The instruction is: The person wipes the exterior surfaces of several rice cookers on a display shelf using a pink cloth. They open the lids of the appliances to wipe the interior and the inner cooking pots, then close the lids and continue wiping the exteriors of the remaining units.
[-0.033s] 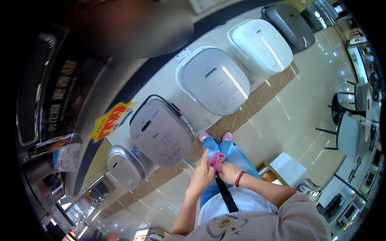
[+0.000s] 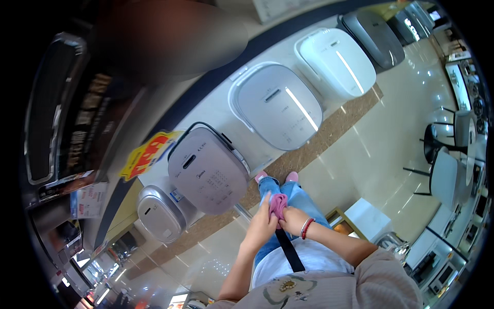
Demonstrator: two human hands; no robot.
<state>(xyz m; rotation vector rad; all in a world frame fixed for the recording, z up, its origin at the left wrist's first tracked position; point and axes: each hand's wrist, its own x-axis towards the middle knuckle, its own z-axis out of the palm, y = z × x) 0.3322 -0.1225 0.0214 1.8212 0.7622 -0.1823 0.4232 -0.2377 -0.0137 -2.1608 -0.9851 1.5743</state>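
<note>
A folded pink cloth point(image 2: 278, 206) is bunched between my two hands in front of my jeans. My left hand point(image 2: 263, 222) grips its left side, with the fingers pointing up along the cloth. My right hand point(image 2: 295, 220), with a red bracelet and a silver bangle at the wrist, pinches it from the right. The fingertips are partly hidden in the folds. Nearest to the hands is a mauve-grey rice cooker point(image 2: 208, 170) with a dark carrying handle, up and to the left. Neither hand touches it.
A row of cookers runs along the counter: a small silver one point(image 2: 160, 213), a large pale grey one point(image 2: 278, 105), a white one point(image 2: 337, 62) and a dark grey one point(image 2: 373, 38). A yellow-red price sign point(image 2: 146, 154) stands behind. Chairs point(image 2: 445, 172) stand at the right.
My left index finger, raised away from the cloth before, now lies closer to it. The cloth stands slightly higher between the hands. The view has shifted a little.
</note>
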